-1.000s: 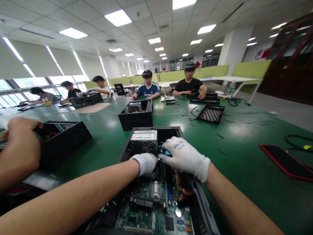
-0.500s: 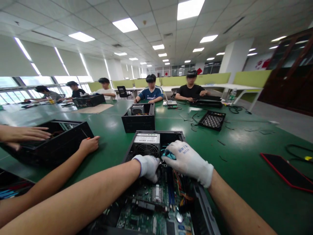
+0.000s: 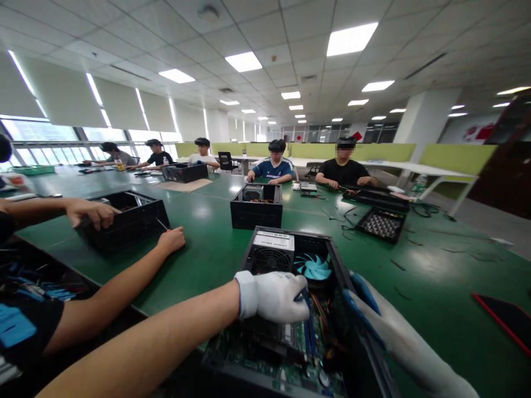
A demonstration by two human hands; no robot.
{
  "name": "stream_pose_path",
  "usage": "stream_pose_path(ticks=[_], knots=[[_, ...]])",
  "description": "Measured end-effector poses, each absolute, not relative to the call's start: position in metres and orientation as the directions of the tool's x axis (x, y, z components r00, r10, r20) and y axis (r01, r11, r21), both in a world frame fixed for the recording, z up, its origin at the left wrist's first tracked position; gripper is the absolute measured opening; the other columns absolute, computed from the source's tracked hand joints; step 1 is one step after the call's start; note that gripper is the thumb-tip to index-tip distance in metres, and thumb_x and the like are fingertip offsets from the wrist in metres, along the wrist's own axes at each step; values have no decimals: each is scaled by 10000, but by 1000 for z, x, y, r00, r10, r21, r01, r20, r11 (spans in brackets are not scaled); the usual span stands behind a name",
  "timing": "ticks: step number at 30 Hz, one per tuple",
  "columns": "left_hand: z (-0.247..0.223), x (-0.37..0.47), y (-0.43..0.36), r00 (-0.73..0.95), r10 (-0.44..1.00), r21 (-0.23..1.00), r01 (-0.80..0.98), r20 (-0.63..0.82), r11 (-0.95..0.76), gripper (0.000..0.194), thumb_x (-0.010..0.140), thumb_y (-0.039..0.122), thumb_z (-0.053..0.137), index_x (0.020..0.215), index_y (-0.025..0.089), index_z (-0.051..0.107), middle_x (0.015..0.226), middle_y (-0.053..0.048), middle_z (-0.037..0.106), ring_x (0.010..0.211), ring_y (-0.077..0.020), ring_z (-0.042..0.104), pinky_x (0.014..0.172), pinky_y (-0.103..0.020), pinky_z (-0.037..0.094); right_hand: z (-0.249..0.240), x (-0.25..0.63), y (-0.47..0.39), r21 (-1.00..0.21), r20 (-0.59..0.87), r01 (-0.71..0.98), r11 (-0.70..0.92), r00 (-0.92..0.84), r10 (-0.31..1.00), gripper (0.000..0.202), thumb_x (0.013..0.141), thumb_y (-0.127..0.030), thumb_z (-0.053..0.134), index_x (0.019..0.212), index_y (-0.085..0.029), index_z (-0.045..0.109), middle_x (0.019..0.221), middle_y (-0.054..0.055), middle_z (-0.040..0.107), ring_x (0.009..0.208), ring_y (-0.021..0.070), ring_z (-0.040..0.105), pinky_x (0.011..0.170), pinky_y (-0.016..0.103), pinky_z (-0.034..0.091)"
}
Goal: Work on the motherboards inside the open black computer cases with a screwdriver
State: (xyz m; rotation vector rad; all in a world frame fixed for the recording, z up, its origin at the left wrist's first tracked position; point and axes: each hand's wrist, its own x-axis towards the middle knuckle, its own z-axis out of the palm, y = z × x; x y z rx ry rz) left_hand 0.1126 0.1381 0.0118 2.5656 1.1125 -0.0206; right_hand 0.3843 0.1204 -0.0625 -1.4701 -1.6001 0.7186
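Observation:
An open black computer case point(image 3: 352, 326) lies in front of me, with a power supply point(image 3: 271, 251) at its back left and a light-blue fan point(image 3: 314, 267) beside that. My left hand point(image 3: 277, 296), in a white glove, is closed over the green motherboard point(image 3: 290, 367) just below the fan; whatever its curled fingers hold is hidden. At the case's right wall is my right hand point(image 3: 373, 307), gloved in white and blue, with its fingers stretched along the outer side and the thumb apart.
On the left, a person's hands are at another black case point(image 3: 128, 221), one holding a screwdriver point(image 3: 162, 225). A smaller-looking open case point(image 3: 256, 213) stands ahead. A black tray point(image 3: 381, 224), cables and a red-edged mat point(image 3: 504, 320) lie to the right.
My right hand has left the fan area and moved right to the case wall. My left hand has closed over the board. The whole view has shifted, and the neighbour's hand has moved on the case.

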Motion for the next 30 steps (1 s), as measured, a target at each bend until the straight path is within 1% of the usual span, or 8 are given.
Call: stream_pose_path(ticks=[5,10,14,17,20,23,27,30], knots=[[24,83,95,711,701,384,631,61,-674,227,941,449,526,1011,236,567,1014,-72,728,887,-229,704,793,-315,556,-69,372,101,-954,88,288,86,-5,996,750,895,-654,610,1559,-317,518,1532,61,601,1435,370,525,1144,445,497],[30,48,61,666,734,393,646,128,-655,150,947,349,525,1047,237,526,1056,-64,681,896,-201,667,814,-299,535,-63,350,103,-897,153,422,133,14,988,758,845,-647,657,1513,-295,590,1519,53,611,1448,395,501,1158,471,479],[24,26,41,575,803,374,719,155,-586,156,942,291,516,1094,260,524,1174,-77,657,965,-211,675,878,-330,554,-57,319,120,-874,179,441,203,-96,979,729,908,-624,603,1547,-277,543,1558,60,574,1457,364,495,1176,453,449],[8,11,31,494,820,338,749,289,-570,160,935,322,537,1087,274,558,1154,-102,672,995,-251,685,908,-385,572,-50,281,137,-859,210,436,268,-178,961,691,950,-608,553,1547,-261,533,1532,70,600,1415,353,538,1145,456,471],[-19,-6,26,373,792,316,770,483,-555,124,924,411,575,925,289,595,939,-83,679,819,-253,687,728,-399,586,-44,237,157,-831,253,440,341,-246,936,651,975,-592,515,1517,-235,552,1495,85,628,1374,342,568,1141,466,462],[-49,-17,22,261,735,310,782,625,-541,189,944,438,557,851,286,623,823,-51,642,681,-207,659,589,-342,545,-43,189,183,-793,289,450,411,-317,904,629,998,-569,486,1504,-201,546,1498,109,616,1380,320,557,1180,472,410],[-87,-13,25,209,683,283,797,699,-534,340,1031,410,392,939,253,680,853,-54,649,740,-188,706,623,-295,557,-48,124,224,-758,302,454,468,-392,869,597,1023,-544,437,1512,-216,531,1449,106,651,1331,296,600,1157,458,434],[-113,-6,41,184,652,269,804,735,-530,269,1034,373,440,997,238,670,908,-66,697,763,-203,728,651,-305,587,-54,85,251,-719,321,439,539,-477,818,641,1037,-579,389,1543,-201,504,1468,106,641,1391,283,562,1189,442,408]])
